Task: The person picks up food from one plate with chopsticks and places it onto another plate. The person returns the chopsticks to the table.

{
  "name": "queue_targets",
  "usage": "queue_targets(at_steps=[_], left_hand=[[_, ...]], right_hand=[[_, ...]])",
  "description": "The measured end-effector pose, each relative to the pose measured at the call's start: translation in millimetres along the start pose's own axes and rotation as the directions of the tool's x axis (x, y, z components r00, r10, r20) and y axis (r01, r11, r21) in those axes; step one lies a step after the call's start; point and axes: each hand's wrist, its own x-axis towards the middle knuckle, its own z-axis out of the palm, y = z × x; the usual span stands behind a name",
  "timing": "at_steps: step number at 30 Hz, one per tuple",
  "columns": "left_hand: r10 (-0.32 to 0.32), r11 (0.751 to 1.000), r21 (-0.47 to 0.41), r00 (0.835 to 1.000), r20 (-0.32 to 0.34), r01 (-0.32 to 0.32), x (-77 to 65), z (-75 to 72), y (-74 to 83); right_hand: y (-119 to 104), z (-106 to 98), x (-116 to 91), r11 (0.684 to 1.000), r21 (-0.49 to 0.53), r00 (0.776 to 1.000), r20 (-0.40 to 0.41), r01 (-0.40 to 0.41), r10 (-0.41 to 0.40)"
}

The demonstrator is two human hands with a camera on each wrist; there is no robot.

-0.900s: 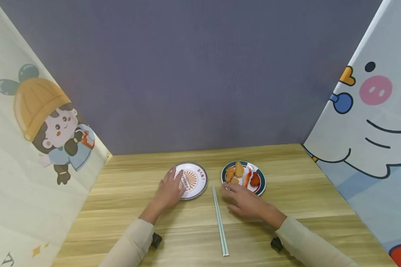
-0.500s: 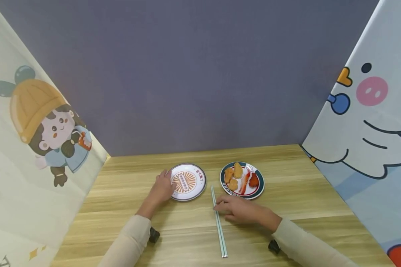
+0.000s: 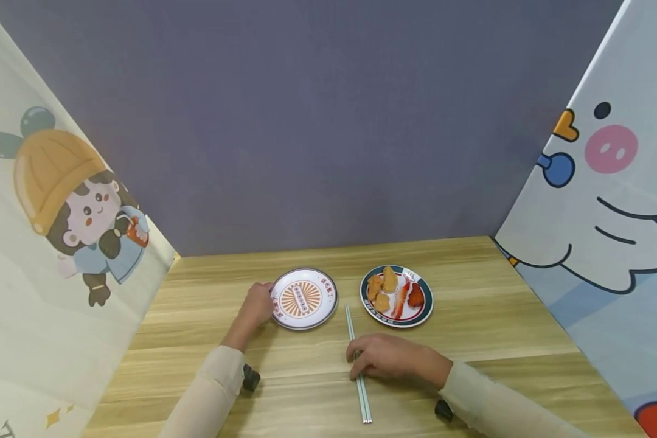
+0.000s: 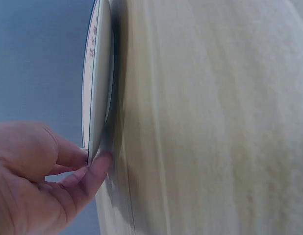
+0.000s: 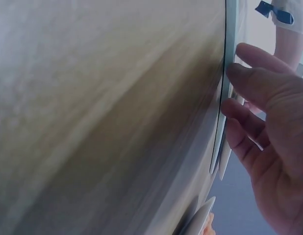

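Head view: my left hand (image 3: 258,303) pinches a round glossy plate (image 3: 305,299); my half-curled right hand (image 3: 387,356) touches slim chopsticks (image 3: 363,396), grip unclear

A round white plate (image 3: 304,299) printed with an orange sunburst faces up at lower centre of the head view. Pale green chopsticks (image 3: 364,398) lie side by side at bottom centre.

The right hand (image 3: 391,356) partly covers the middle of the 2 chopsticks (image 3: 364,398); the left hand (image 3: 256,303) hides a bit of the white plate (image 3: 301,299), which the left wrist view's top edge crops. Lettering (image 3: 385,319) on the dark-rimmed plate (image 3: 427,303) is too small to read.
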Motion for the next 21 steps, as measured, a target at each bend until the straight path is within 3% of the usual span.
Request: queue_targets(at_steps=[11,21], left_hand=[[-0.059,0.992,-0.11,0.998,0.031,0.062,0.8,-6.1,-1.8],[-0.073,0.988,-0.138,0.997,0.026,0.076,0.5,-4.5,-4.2]], right_hand=[[2,1,5,0.992,-0.072,0.994,-0.013,0.103,-0.104],[1,0,14,0.991,-0.082,0.995,0.032,0.102,-0.099]])
